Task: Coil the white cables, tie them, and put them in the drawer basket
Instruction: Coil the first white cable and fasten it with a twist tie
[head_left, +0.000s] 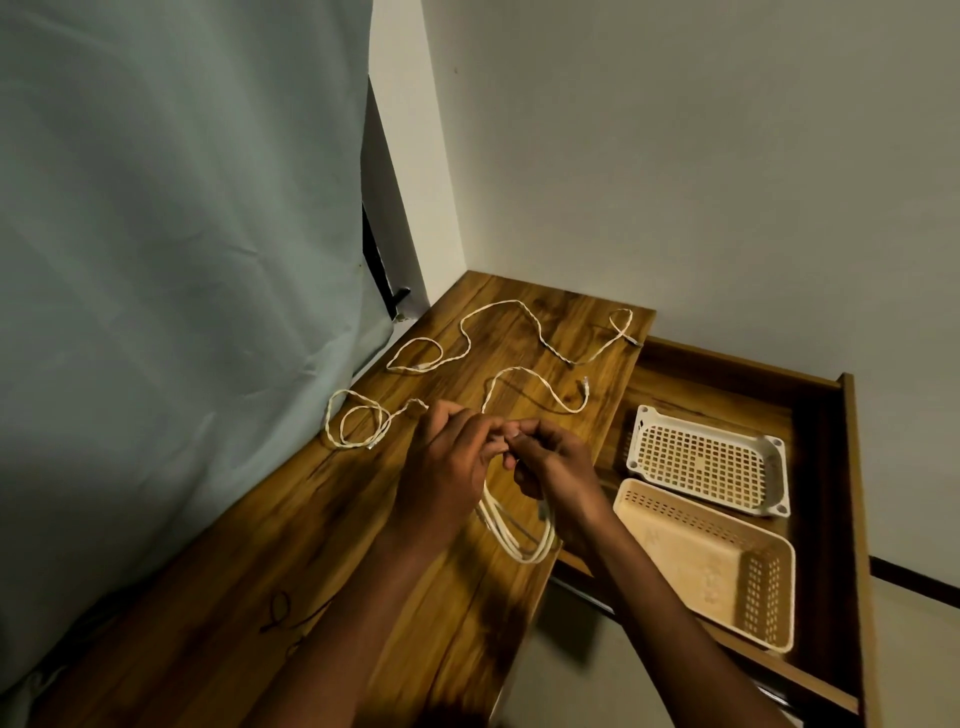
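Observation:
My left hand and my right hand meet above the wooden desk top, both pinching the top of a coiled white cable whose loops hang down between them. Three other white cables lie loose on the desk: one partly looped at the left, one snaking along the back, one curved in the middle. In the open drawer to the right sit a white perforated basket and a beige basket, both empty.
A pale green curtain hangs along the desk's left edge. A plain wall stands behind the desk and drawer. The drawer's right side board juts out toward me.

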